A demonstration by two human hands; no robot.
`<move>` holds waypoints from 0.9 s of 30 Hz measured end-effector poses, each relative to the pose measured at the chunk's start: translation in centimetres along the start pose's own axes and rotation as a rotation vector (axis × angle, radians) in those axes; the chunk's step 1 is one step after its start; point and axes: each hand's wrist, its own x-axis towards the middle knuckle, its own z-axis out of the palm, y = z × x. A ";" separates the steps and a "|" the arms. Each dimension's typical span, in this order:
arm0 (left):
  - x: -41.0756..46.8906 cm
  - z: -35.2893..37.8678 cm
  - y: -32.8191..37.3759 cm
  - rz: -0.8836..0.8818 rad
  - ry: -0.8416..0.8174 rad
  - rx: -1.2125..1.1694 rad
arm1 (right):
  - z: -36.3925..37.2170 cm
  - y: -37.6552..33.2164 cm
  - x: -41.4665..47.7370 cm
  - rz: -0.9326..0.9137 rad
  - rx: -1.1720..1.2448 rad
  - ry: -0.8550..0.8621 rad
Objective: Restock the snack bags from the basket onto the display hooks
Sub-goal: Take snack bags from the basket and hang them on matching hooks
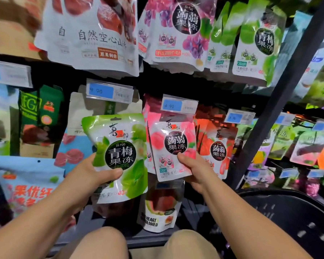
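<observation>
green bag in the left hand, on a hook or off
Off. The left hand grips the green bag, tilted, and no hook passes through the hang slot at its top.

A green jelly bag leaned top-left, off the hooks; a pink bag hung upright at its three o'clock, the black basket at four.

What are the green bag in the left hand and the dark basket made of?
The green bag, gripped by the left hand, looks like glossy printed plastic film: light glares off it and it creases softly. The pink bag pinched by the right hand looks alike. The basket seems rigid matte black plastic, with moulded slots in its wall; blur leaves that uncertain.
</observation>
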 end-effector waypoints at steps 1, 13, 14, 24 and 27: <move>0.0 -0.1 0.1 0.002 -0.006 0.006 | 0.1 0.1 0.0 0.005 -0.005 -0.003; 0.1 0.5 0.6 0.019 -0.058 -0.019 | 0.2 0.3 0.3 0.047 0.021 0.054; 0.2 0.5 0.6 0.024 -0.059 -0.021 | 0.2 0.3 0.5 0.053 -0.003 0.056; 0.7 1.3 1.0 0.014 -0.078 0.006 | 0.6 1.7 -0.2 0.096 -0.477 0.092; 0.7 1.7 1.2 0.024 -0.084 -0.001 | 0.3 1.9 -0.4 0.076 -0.572 0.142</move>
